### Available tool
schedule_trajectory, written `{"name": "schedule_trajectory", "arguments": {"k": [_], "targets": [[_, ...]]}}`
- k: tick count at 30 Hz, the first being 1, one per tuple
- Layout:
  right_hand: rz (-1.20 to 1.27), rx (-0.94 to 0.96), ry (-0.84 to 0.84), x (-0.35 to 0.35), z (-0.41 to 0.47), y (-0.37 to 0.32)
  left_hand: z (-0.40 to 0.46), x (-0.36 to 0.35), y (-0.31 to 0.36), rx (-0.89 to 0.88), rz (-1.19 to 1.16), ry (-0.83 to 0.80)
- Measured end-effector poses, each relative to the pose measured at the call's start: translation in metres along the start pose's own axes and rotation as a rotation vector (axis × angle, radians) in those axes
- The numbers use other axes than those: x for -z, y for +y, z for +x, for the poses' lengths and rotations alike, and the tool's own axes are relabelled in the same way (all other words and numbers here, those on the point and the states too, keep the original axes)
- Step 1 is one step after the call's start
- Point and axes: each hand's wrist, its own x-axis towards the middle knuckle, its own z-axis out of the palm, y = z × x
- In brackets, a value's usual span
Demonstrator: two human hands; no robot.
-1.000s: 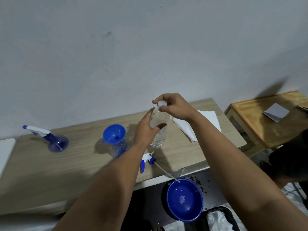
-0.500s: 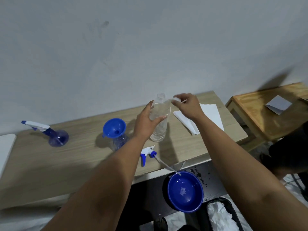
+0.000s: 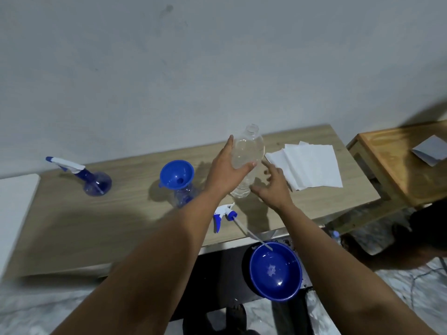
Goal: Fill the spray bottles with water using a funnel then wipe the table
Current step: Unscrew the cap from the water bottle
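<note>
A clear plastic water bottle (image 3: 249, 151) stands upright on the wooden table (image 3: 96, 226), uncapped, with my left hand (image 3: 223, 174) shut around its side. My right hand (image 3: 273, 187) is low beside the bottle's base, fingers spread, with nothing visible in it. A blue funnel (image 3: 176, 175) sits in the neck of a headless blue spray bottle (image 3: 185, 199) just left of my left hand. That bottle's spray head (image 3: 223, 213) lies on the table, its tube reaching past the front edge. A second spray bottle (image 3: 95, 183) with its head on stands at the far left.
White paper towels (image 3: 312, 165) lie on the table right of the water bottle. A blue basin (image 3: 275, 274) sits on the floor below the front edge. A smaller wooden table (image 3: 391, 170) with a folded paper (image 3: 430, 151) stands to the right. A white surface (image 3: 17, 197) adjoins the left.
My right hand took the cap off the water bottle, carried it right, then dropped down beside the bottle's base. The bottle's mouth is now bare. My left hand kept its hold.
</note>
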Motion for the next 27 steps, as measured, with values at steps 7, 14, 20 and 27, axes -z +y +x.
{"name": "schedule_trajectory", "arguments": {"k": [7, 14, 20, 27], "targets": [[0.356, 0.101, 0.012, -0.001, 0.009, -0.070, -0.016, 0.051, 0.028, -0.095, -0.078, 0.069], [0.390, 0.146, 0.221, -0.014, -0.003, -0.094, -0.036, 0.120, 0.015, -0.169, 0.109, 0.323], [0.510, 0.239, 0.272, -0.001, -0.008, -0.133, -0.065, 0.164, -0.048, 0.061, 0.248, 0.154], [0.258, 0.355, -0.129, 0.007, -0.008, -0.173, -0.073, 0.167, -0.087, 0.159, 0.068, 0.004]]}}
